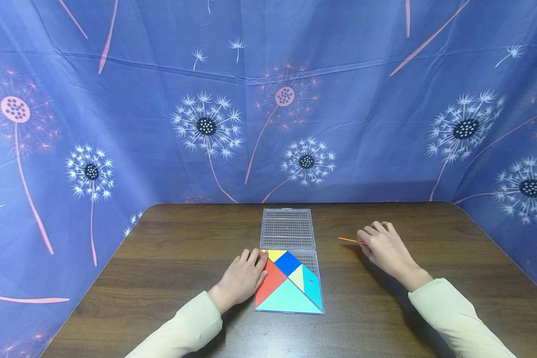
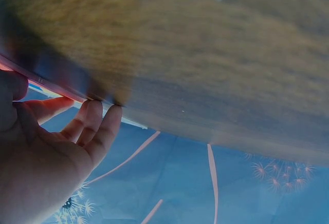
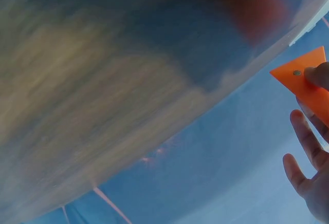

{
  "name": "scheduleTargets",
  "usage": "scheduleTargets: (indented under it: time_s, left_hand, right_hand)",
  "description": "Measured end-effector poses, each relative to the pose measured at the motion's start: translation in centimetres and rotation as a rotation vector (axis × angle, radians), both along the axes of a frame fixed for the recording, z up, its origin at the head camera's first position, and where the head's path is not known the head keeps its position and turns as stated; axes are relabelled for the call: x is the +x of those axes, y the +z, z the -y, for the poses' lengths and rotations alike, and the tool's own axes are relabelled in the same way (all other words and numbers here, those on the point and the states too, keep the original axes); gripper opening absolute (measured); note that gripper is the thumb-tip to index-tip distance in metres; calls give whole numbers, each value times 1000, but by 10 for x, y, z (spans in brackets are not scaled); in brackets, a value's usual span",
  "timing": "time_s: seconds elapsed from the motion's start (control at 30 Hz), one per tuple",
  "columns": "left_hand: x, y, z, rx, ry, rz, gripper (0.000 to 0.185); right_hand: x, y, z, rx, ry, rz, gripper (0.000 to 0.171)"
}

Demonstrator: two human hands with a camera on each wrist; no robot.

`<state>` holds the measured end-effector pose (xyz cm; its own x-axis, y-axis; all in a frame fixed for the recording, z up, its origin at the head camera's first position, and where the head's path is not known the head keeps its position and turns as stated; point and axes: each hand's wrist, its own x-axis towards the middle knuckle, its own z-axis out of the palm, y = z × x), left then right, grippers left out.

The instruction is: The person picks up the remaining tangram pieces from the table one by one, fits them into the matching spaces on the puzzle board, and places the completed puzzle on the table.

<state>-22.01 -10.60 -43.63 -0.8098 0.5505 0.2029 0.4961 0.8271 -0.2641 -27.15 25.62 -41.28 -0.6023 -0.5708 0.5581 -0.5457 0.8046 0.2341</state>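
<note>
Resting at the left edge of the clear case [image 1: 315, 304], near the middle of the front half of the tabletop [image 1: 161, 258], the left hand [image 1: 243, 279] is lying with straight, relaxed fingers [image 2: 105, 126] that are touching the case's side and the red triangle [image 1: 268, 283]; it is gripping nothing. It is doing good work there as a brace, and it is best kept flat and light so the tray is not sliding while a piece is being lifted or fitted.

Moving rightward, the case is sitting open, its gridded lid [image 1: 288, 228] lying flat toward the far edge and its base holding the yellow piece [image 1: 276, 254], the blue square [image 1: 288, 262], the pale yellow triangle [image 1: 298, 277], the large turquoise triangle [image 1: 288, 299] and the cyan piece [image 1: 312, 287], all lying snug against each other.

Further right, well apart from the case, the right hand [image 1: 382, 246] is pinching a thin orange triangle [image 3: 303, 77] between thumb and fingertips, holding it edge-on above the wood toward the right side. Judging from this, the piece is being carried rather than placed, and the grip is looking shallow, near one corner. Pinching closer to its middle and keeping it level is making a slip less likely, since a thin flat tile is tending to pivot when held at a tip. Lowering it flat, not on edge, is also keeping it from skidding on the smooth wood.
</note>
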Motion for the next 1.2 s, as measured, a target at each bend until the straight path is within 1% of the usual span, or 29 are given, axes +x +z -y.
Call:
scheduleTargets:
  time_s: [0.5,0.73,1.2]
  left_hand:
    - [-1,-1,0,-4,-9,-28,46]
    - [0,-1,0,-4,-2,-12,46]
    - [1,0,-1,-3,11,18,47]
  right_hand:
    - [6,0,26,38,56,-26,25]
    - [10,1,40,36,81,-46,23]
    - [17,0,64,44,118,-46,17]
